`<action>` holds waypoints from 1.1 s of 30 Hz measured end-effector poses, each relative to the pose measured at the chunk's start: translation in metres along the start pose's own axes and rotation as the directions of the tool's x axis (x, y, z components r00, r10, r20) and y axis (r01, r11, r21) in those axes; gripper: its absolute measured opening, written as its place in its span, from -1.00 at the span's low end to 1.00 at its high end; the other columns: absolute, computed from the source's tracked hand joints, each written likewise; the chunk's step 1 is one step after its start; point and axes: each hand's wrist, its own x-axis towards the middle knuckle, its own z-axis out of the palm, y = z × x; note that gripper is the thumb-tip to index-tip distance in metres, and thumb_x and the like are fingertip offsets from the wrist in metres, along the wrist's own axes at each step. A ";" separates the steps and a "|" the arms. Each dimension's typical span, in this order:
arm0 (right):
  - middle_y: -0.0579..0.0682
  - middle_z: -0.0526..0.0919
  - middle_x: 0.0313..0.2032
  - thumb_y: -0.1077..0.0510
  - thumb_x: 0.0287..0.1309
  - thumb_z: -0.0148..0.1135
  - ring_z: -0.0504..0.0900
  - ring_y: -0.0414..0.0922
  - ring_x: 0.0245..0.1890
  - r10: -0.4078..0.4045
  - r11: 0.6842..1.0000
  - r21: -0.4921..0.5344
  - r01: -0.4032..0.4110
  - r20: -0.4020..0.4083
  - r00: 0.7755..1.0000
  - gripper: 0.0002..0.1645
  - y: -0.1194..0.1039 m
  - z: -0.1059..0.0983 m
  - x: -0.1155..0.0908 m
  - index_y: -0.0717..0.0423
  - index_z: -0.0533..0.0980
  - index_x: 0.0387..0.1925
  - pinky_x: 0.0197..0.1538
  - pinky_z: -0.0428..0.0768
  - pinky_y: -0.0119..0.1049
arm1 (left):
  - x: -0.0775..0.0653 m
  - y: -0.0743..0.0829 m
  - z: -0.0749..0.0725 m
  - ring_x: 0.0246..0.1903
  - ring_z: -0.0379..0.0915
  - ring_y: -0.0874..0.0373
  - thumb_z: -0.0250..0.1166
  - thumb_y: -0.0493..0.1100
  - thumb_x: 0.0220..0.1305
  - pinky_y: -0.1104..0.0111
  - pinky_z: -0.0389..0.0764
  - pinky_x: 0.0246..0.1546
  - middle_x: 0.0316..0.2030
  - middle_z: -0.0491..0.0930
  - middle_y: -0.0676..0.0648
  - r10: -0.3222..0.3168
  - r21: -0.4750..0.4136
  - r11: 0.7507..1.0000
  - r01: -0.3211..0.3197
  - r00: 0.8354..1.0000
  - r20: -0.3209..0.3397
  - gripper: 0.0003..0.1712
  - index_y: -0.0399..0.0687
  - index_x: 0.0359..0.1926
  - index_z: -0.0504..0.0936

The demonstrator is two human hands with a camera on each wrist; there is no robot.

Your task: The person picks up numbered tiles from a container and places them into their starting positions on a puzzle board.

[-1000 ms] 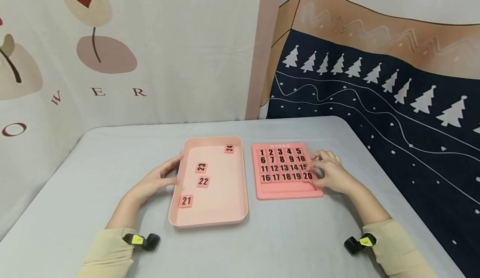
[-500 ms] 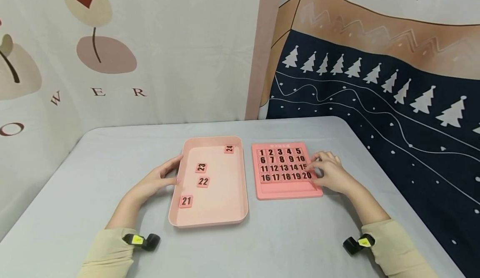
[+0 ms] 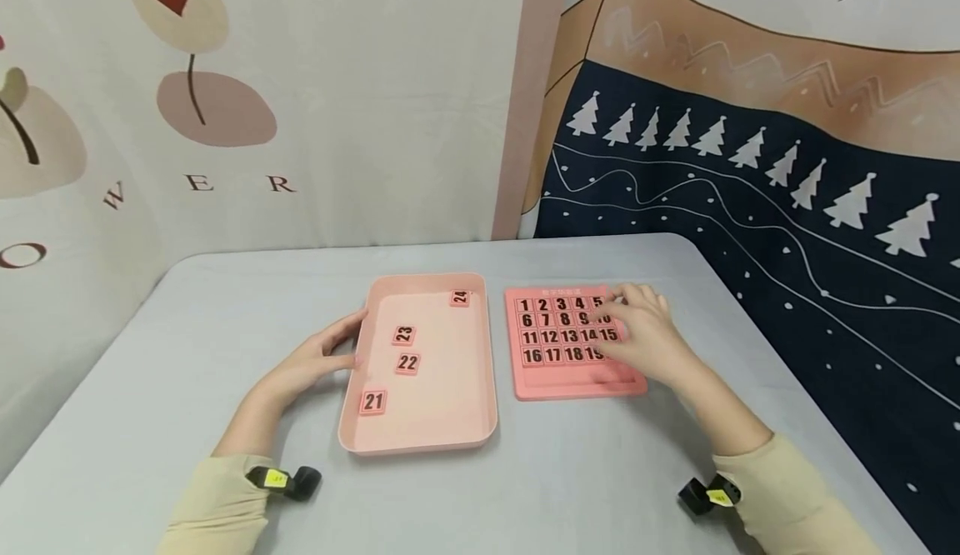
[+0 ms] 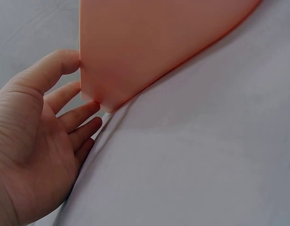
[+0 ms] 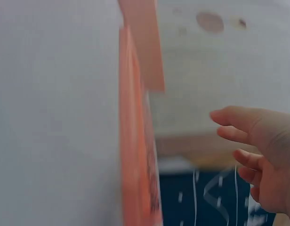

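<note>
My left hand (image 3: 311,359) rests its fingertips and thumb against the left wall of a pale pink tray (image 3: 450,405). In the left wrist view the tray wall (image 4: 145,42) meets that hand's loosely spread fingers. Inside the tray lie number tiles 21 (image 3: 372,402), 22 (image 3: 408,363), 23 (image 3: 403,336) and 24 (image 3: 460,297). Over the right side of a darker pink number puzzle board (image 3: 570,387) hovers my right hand (image 3: 648,334), holding nothing, fingers apart. Rows of tiles from 1 fill the board. The hand hides the 20 and covers part of the 19 (image 3: 594,353).
A pale grey cloth covers the table (image 3: 570,480). Behind it hangs a white curtain (image 3: 390,105) with flower prints, and a dark cloth (image 3: 675,197) with white trees is at the right. Each sleeve carries a small black camera (image 3: 303,483).
Tile 20 slid slightly left, in line beside tile 19. My right hand then rose off it and shifted left over the board. The left hand and tray stayed put.
</note>
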 end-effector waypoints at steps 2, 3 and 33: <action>0.07 0.48 -0.03 0.07 -0.20 0.55 0.29 0.05 0.01 -0.011 0.999 0.045 0.012 -0.023 1.000 -0.61 -0.019 0.003 0.007 0.03 0.67 -0.23 0.04 0.16 0.04 | 0.000 0.000 0.000 0.41 -0.16 -0.15 0.27 -0.26 0.26 -0.07 -0.16 0.35 0.43 0.04 -0.23 0.000 0.006 1.000 0.000 1.000 -0.002 -0.17 -0.18 0.47 0.07; 0.06 0.49 -0.04 0.07 -0.20 0.56 0.30 0.04 0.01 -0.025 0.998 0.064 0.027 -0.035 0.999 -0.61 -0.028 0.006 0.010 0.03 0.67 -0.23 0.05 0.17 0.04 | 0.001 0.000 -0.001 0.41 -0.16 -0.15 0.27 -0.26 0.26 -0.07 -0.16 0.35 0.43 0.04 -0.23 -0.001 0.007 1.000 0.001 1.000 0.000 -0.16 -0.18 0.47 0.07; -0.23 0.32 -0.17 -0.36 -0.27 0.47 0.23 -0.24 -0.13 -0.300 0.951 0.012 0.309 0.281 0.912 -0.46 -0.176 0.146 0.077 -0.27 0.66 -0.20 -0.12 0.19 -0.40 | 0.000 -0.001 -0.003 0.39 -0.10 -0.14 0.25 -0.26 0.27 0.35 0.07 0.32 0.42 0.07 -0.20 0.023 0.025 0.999 -0.023 1.000 0.014 -0.18 -0.15 0.47 0.07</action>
